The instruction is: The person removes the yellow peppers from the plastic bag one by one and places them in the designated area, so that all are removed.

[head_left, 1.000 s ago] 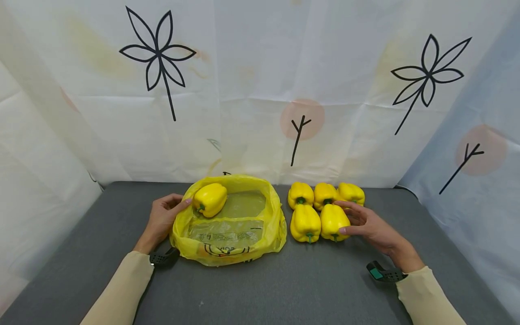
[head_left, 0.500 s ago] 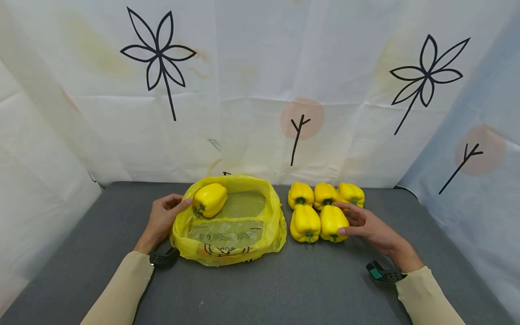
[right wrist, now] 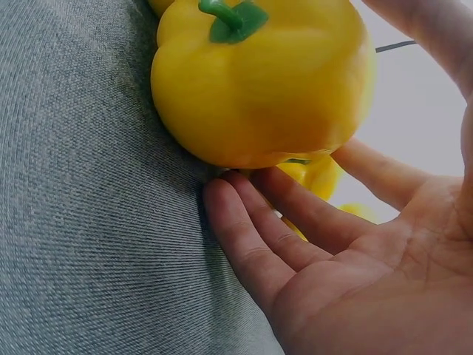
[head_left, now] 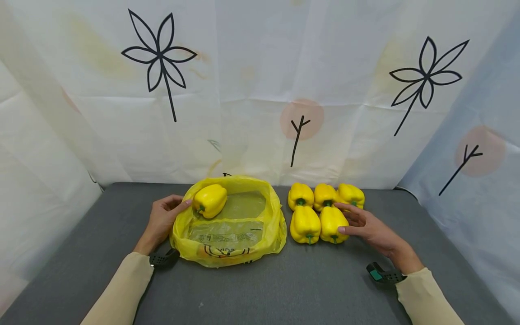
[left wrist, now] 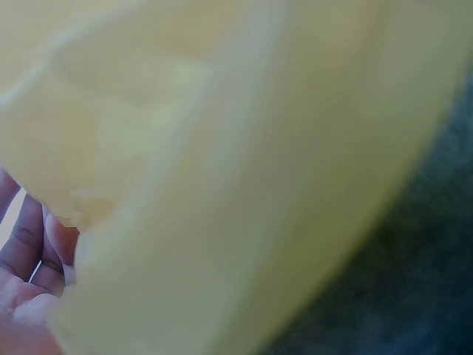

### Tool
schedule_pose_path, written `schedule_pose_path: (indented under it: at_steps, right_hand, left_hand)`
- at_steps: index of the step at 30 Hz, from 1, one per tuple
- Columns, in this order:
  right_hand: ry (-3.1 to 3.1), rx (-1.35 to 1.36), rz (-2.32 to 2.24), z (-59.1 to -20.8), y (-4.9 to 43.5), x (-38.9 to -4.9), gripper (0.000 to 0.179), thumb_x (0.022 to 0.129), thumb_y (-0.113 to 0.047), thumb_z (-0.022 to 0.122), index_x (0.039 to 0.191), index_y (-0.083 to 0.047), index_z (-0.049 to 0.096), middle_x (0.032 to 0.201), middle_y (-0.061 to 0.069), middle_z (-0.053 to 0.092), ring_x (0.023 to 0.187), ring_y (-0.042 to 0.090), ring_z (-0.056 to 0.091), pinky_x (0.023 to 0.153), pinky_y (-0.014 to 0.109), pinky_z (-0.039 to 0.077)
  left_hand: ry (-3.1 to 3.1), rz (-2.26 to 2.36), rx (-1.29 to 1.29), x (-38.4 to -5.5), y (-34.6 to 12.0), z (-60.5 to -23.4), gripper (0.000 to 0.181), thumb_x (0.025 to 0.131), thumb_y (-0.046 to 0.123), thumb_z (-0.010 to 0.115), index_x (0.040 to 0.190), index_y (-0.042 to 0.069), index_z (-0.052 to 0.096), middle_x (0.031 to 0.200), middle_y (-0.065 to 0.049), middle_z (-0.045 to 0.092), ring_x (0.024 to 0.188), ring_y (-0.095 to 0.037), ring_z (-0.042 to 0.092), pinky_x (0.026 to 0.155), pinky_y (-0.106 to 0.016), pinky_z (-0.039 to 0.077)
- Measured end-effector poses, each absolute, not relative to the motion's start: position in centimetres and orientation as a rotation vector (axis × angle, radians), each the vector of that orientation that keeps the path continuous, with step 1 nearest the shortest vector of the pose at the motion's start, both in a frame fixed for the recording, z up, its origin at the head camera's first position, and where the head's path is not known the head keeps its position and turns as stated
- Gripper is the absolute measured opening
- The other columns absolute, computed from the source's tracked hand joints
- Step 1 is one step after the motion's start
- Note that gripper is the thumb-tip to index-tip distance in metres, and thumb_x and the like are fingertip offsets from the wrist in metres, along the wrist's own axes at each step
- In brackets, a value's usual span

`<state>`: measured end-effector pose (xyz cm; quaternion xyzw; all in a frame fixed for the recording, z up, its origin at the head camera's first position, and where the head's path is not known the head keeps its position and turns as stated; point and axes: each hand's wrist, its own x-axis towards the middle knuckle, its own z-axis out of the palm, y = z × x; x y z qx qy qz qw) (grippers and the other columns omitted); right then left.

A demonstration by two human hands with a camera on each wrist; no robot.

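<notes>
A yellow plastic bag (head_left: 227, 259) stands with its mouth spread wide, and one yellow bell pepper (head_left: 210, 201) lies inside at its left. My left hand (head_left: 164, 219) holds the bag's left rim, the thumb over the edge; in the left wrist view the blurred bag wall hides most of the fingers (left wrist: 26, 237). My right hand (head_left: 367, 225) rests against the right side of the front-right bell pepper (head_left: 333, 221), thumb at its near side and index finger at its far side. In the right wrist view the fingers are nearly straight, their tips touching the pepper (right wrist: 259, 89).
Several other yellow bell peppers stand close together right of the bag: one in front (head_left: 305, 221) and a back row (head_left: 325, 194). The grey tabletop (head_left: 260, 293) reaches a printed white curtain (head_left: 243, 113) behind. Black bands (head_left: 386, 273) sit at both wrists.
The front-right pepper has shifted very slightly left, with my right fingers still against it. The left hand and the bag look the same.
</notes>
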<state>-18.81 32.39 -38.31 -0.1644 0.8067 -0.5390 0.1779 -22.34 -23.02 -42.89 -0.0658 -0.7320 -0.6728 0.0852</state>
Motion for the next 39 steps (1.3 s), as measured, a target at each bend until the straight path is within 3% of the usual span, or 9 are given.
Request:
schedule_pose_path:
  at_steps: [5,12,16,29,34,39]
  right_hand:
    - [2.292,-0.453,-1.525,-38.1,32.4,-18.7,0.074,0.102,-0.016,0.063,0.162,-0.005,0.020,0.164,0.027,0.017,0.147,0.053,0.017,0.107,0.067,0.035]
    - [2.343,-0.403,-1.521,-37.3,32.4,-18.5,0.069,0.103,-0.020,0.062,0.160,-0.004,0.027,0.159,0.027,0.029,0.141,0.050,0.034,0.106,0.059,0.040]
    - [2.408,-0.427,-1.509,-36.7,32.4,-18.4,0.066,0.104,-0.020,0.061,0.158,-0.001,0.029,0.157,0.029,0.033,0.137,0.050,0.040,0.106,0.064,0.039]
    - [2.524,-0.444,-1.432,-33.6,31.8,-18.1,0.060,0.103,-0.023,0.063,0.153,0.002,0.038,0.151,0.026,0.042,0.136,0.048,0.044,0.105,0.066,0.040]
    - [2.577,-0.460,-1.377,-32.7,31.5,-17.9,0.058,0.103,-0.023,0.064,0.150,0.001,0.042,0.146,0.025,0.049,0.132,0.044,0.049,0.101,0.058,0.047]
    - [2.616,-0.473,-1.351,-32.0,30.9,-17.8,0.057,0.102,-0.024,0.065,0.148,0.002,0.045,0.144,0.023,0.052,0.127,0.040,0.052,0.096,0.040,0.053]
  left_hand:
    - [-2.169,-2.021,-0.208,-22.3,-23.1,-42.9,0.032,0.099,0.014,0.070,0.111,-0.014,0.066,0.091,0.001,0.069,0.079,-0.013,0.066,0.069,-0.024,0.059]
    - [-2.180,-2.015,-0.205,-22.3,-23.0,-42.9,0.034,0.098,0.016,0.070,0.113,-0.015,0.065,0.091,0.002,0.069,0.079,-0.012,0.066,0.069,-0.024,0.059]
    - [-2.180,-2.017,-0.202,-22.3,-22.9,-42.9,0.034,0.099,0.015,0.070,0.113,-0.015,0.065,0.091,0.002,0.069,0.079,-0.012,0.066,0.069,-0.023,0.059]
    - [-2.179,-1.992,-0.211,-22.3,-23.0,-42.9,0.033,0.099,0.014,0.069,0.112,-0.016,0.064,0.091,0.003,0.069,0.079,-0.012,0.066,0.069,-0.023,0.059]
    - [-2.176,-1.999,-0.207,-22.3,-23.0,-42.9,0.033,0.099,0.014,0.069,0.112,-0.015,0.065,0.091,0.003,0.070,0.079,-0.012,0.066,0.069,-0.023,0.059]
    - [-2.172,-2.011,-0.205,-22.3,-22.9,-42.9,0.033,0.099,0.014,0.069,0.112,-0.015,0.064,0.091,0.002,0.069,0.078,-0.012,0.066,0.068,-0.023,0.059]
